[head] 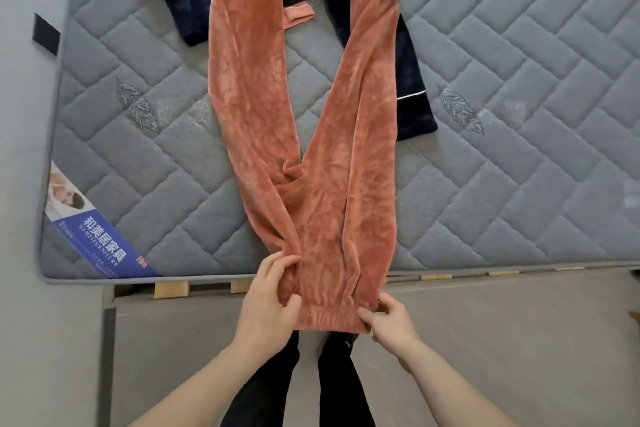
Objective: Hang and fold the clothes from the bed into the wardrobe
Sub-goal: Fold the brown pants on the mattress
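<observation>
Fuzzy orange-pink trousers (322,156) lie spread on the grey quilted mattress (519,114), legs pointing away in a V and the elastic waistband hanging over the near edge. My left hand (268,302) grips the waistband's left side with fingers bunched into the fabric. My right hand (389,317) pinches the waistband's right corner. A dark navy fleece garment (414,87) lies partly under the trouser legs at the far side.
A small pink strip of fabric (299,15) lies between the trouser legs. The mattress carries a blue label (100,253) at its near left corner. Wooden slats (171,288) and the grey bed frame (502,340) lie below the mattress edge. My dark-trousered legs (311,385) stand by the frame.
</observation>
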